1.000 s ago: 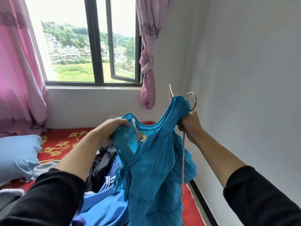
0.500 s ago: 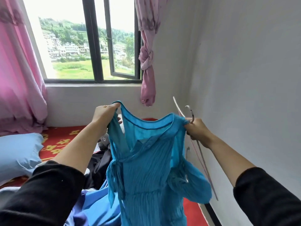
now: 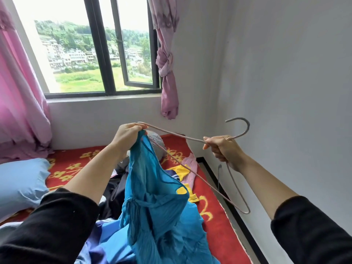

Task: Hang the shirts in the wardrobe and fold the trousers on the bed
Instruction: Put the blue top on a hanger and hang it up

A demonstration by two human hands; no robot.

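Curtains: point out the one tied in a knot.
The pink curtain right of the window, knotted halfway down. The left curtain hangs loose with no knot.

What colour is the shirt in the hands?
The shirt is turquoise blue, clearest in the head view.

- Shirt (image 3: 152,187): plain teal.
- Bedspread (image 3: 211,202) under shirt: red, yellow flowers.
- Pillow (image 3: 21,183) left of shirt: pale blue.
- Curtains (image 3: 167,60): pink.
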